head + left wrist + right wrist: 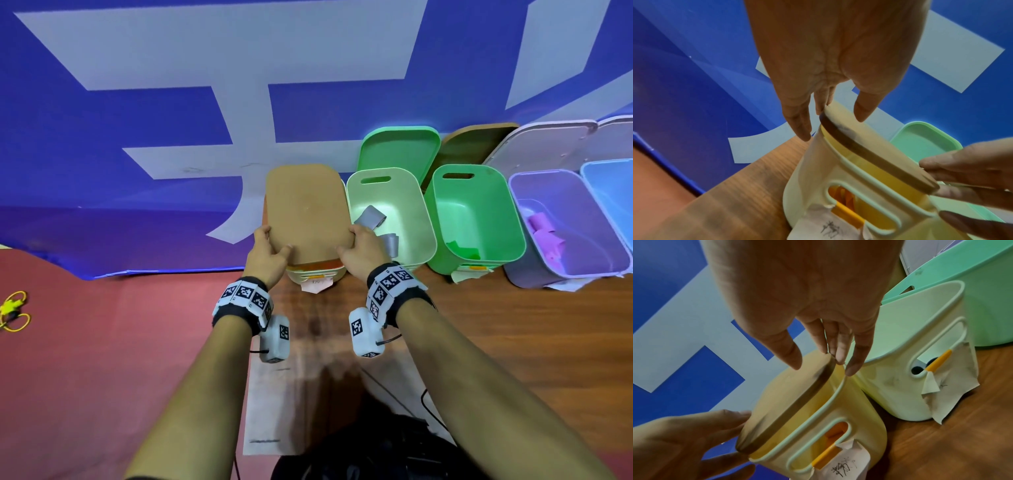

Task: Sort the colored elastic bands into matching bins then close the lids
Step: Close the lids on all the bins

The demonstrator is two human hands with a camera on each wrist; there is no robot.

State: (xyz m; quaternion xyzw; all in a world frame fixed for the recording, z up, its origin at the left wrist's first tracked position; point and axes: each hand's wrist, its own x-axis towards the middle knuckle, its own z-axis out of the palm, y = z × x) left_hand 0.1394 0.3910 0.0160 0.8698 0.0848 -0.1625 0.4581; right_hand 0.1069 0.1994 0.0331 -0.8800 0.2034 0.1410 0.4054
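A tan wooden lid (308, 212) lies over the cream bin (317, 275) at the table's back left. It is tilted, with its near edge raised off the rim. My left hand (270, 248) grips the lid's left edge, thumb on top. My right hand (361, 248) grips its right edge the same way. Orange bands (844, 196) show through the bin's handle slot, and orange (315, 263) shows under the lid's near edge. In the right wrist view the lid (785, 399) sits slanted above the bin's rim (830, 395).
To the right stand open bins: a pale one with grey bands (371, 216), a green one (476, 219), a lilac one (565, 222) and a blue one (613, 192). Green (399, 150), brown (476, 144) and lilac (541, 144) lids lean on the blue wall. Wooden table (496, 342) in front.
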